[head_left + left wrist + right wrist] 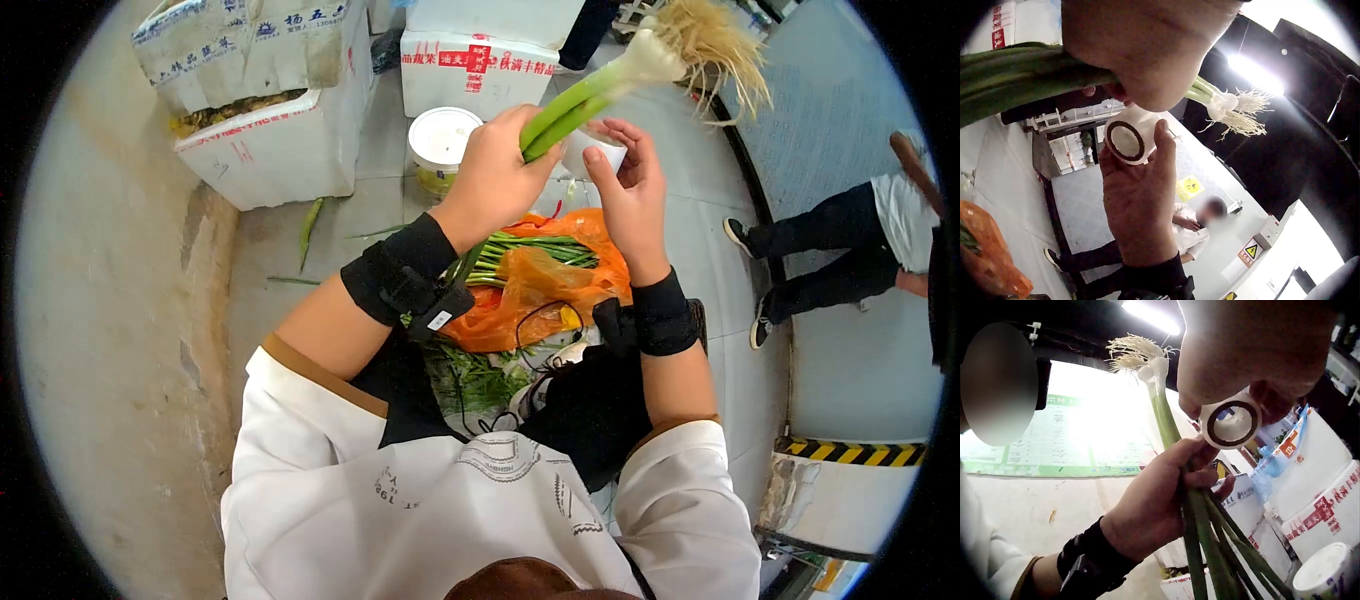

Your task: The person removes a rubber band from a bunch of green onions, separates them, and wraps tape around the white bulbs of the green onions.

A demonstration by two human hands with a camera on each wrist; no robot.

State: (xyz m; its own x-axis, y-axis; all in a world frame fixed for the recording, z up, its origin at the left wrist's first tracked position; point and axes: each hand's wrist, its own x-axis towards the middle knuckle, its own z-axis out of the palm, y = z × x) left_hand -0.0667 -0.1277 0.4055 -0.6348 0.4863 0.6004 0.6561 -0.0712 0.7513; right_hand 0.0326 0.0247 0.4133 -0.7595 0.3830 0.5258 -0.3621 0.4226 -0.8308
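Green stalks: a bunch of spring onions is raised above the floor, white bulbs and pale roots pointing up and away from the person.
Left hand: the left hand is clenched round the green stalks below the bulbs; its palm hides how many stalks there are.
Right hand: the right hand pinches a roll of tape just beside the stalks, thumb on one side, fingers on the other.
Tape end: whether a strip runs from the roll to the onions cannot be made out; in the head view the fingers cover most of the roll.
Below: an orange plastic bag on the floor holds more green stalks, partly covered by the forearms.
Cut off: foam boxes and a white tub stand beyond; another person's legs show at the right edge.
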